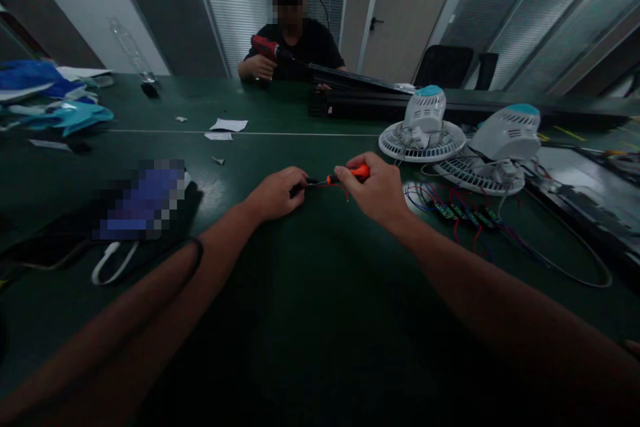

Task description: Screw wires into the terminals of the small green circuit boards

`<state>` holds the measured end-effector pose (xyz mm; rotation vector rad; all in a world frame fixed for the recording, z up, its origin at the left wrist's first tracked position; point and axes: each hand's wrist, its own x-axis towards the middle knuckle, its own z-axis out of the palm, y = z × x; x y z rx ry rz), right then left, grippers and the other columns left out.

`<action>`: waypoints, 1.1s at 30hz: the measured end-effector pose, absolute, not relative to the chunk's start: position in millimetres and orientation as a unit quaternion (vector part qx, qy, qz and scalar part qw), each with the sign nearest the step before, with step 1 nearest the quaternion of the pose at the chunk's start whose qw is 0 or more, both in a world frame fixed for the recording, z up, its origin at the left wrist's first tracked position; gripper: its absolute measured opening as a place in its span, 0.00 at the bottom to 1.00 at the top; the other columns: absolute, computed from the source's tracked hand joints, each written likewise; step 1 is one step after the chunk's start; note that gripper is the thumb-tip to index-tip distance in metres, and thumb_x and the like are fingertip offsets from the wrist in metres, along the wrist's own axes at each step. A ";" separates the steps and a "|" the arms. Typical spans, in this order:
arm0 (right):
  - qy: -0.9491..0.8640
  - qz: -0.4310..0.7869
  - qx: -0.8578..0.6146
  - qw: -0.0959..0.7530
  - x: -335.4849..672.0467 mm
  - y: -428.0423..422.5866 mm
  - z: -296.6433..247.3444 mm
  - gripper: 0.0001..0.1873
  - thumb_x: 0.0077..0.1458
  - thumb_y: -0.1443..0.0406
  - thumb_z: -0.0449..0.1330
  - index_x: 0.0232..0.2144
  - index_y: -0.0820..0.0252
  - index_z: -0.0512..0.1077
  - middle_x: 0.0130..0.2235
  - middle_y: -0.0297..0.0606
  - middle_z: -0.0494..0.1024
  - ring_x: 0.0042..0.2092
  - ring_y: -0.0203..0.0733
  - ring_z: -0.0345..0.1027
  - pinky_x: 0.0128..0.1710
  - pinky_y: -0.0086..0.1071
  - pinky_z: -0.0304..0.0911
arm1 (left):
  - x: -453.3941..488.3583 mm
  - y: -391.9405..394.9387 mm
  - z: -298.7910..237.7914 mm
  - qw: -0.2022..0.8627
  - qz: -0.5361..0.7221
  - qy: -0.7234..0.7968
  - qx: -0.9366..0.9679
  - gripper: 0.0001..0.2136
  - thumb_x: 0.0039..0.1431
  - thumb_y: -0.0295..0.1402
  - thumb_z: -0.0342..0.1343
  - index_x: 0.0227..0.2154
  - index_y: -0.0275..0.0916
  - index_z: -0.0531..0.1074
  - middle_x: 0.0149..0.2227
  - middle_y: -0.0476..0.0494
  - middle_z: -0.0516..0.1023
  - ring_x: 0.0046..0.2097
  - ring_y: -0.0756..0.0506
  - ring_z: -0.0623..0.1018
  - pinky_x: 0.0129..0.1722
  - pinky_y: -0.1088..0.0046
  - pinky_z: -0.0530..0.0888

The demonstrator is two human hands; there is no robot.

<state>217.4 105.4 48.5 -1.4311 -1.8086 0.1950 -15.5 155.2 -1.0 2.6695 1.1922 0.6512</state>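
My right hand [379,191] is closed around a small screwdriver with an orange handle [356,173], its tip pointing left. My left hand [276,192] is pinched shut on a small dark part [303,183] at the tip of that screwdriver; thin red wires [336,187] trail from it onto the green table [310,280]. Both hands rest on the table near its middle, a few centimetres apart. What the dark part is cannot be made out.
Two white fans with teal caps [423,125] [503,147] lie at the right, beside small circuit boards with red and blue wires [463,213]. Paper scraps [228,125] lie ahead. A person opposite holds a red power tool [265,48]. Blue bags [65,113] sit far left.
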 end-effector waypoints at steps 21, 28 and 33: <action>-0.705 0.040 -0.577 0.411 240.7 77.6 28.7 0.08 0.56 0.59 0.63 0.29 0.56 0.75 0.25 0.38 0.81 0.24 0.41 0.74 0.24 0.33 0.65 | -1.6 148.7 12.0 0.258 0.234 0.530 0.773 0.11 0.65 0.29 0.55 0.48 0.39 0.76 0.50 0.40 0.81 0.51 0.41 0.80 0.55 0.59 0.77; -0.689 0.035 -0.566 0.452 247.6 79.3 24.3 0.11 0.55 0.57 0.65 0.29 0.60 0.76 0.23 0.35 0.79 0.21 0.35 0.71 0.21 0.28 0.61 | -0.5 148.7 13.9 0.255 0.315 0.564 0.720 0.09 0.63 0.27 0.57 0.44 0.42 0.77 0.48 0.44 0.83 0.51 0.42 0.80 0.55 0.62 0.76; -0.672 0.091 -0.601 0.423 250.1 82.0 22.2 0.11 0.56 0.56 0.63 0.32 0.59 0.74 0.25 0.35 0.80 0.23 0.39 0.73 0.24 0.31 0.64 | -0.5 150.3 13.2 0.240 0.288 0.585 0.720 0.10 0.59 0.27 0.60 0.43 0.41 0.78 0.47 0.41 0.82 0.50 0.40 0.80 0.55 0.57 0.76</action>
